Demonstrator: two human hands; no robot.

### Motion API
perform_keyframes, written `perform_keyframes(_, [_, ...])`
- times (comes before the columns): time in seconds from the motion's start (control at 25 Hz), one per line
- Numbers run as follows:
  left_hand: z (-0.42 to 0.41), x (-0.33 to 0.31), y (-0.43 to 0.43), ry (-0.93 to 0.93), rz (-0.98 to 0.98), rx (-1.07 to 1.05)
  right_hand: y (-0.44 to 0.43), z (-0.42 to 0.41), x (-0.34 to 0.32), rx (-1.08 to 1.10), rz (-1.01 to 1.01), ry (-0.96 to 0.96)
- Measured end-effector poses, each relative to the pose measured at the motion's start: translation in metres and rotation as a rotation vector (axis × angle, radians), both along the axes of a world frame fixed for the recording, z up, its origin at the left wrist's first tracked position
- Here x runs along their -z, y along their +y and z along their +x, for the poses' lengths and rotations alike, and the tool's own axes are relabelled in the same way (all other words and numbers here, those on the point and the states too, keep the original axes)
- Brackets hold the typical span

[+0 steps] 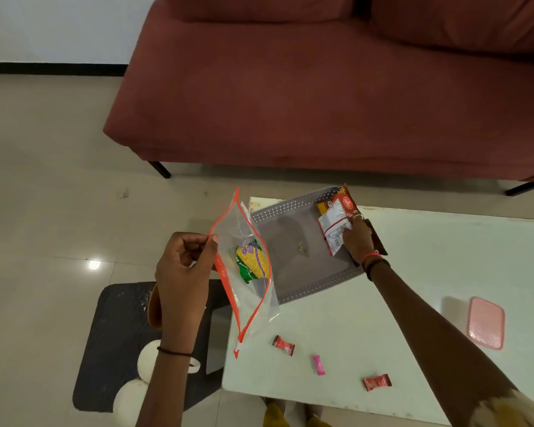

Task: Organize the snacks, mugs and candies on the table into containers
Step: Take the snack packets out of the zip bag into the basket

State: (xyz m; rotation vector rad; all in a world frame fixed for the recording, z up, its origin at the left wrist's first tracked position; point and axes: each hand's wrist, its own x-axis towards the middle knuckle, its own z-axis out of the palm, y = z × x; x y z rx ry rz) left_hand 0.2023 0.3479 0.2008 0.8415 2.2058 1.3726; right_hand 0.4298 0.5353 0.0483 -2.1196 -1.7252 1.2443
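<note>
My left hand (pixel 184 266) pinches the orange-zippered rim of a clear zip bag (pixel 242 291), held open at the table's left edge. A green and yellow snack packet (pixel 252 261) lies inside the bag. My right hand (pixel 359 240) grips a bundle of red and white snack packets (pixel 339 220) at the right side of a grey perforated tray (pixel 293 263). On the white table (pixel 413 272) lie two red wrapped candies (pixel 283 345) (pixel 376 382) and a pink candy (pixel 318 364).
A pink container lid (pixel 486 322) lies at the table's right. A dark red sofa (pixel 321 87) stands beyond the table. A dark low stool (pixel 124 334) with two white mugs (pixel 150 360) sits on the floor at the left.
</note>
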Motion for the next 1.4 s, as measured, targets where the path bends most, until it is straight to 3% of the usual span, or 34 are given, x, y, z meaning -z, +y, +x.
perform_keyframes(0.24, [-0.008,-0.002,0.005,-0.026,0.011,0.027,0.019,-0.027,0.036,0.009,0.030,0.000])
perform_keyframes(0.56, [-0.012,0.000,0.010,-0.053,0.018,0.044,0.037,-0.049,0.058,-0.071,0.068,-0.169])
perform_keyframes(0.72, [-0.014,-0.001,0.012,-0.041,0.003,0.053,0.039,-0.047,0.057,-0.122,0.151,-0.273])
perform_keyframes(0.88, [-0.016,-0.001,0.011,-0.054,-0.007,0.055,0.039,-0.043,0.040,-0.019,0.236,-0.285])
perform_keyframes(1.08, [-0.008,-0.007,0.009,-0.090,0.012,0.076,0.012,-0.041,-0.014,0.100,0.293,-0.013])
perform_keyframes(1.4, [0.017,-0.016,0.003,-0.097,0.011,0.106,-0.104,-0.025,-0.153,0.232,0.441,0.325])
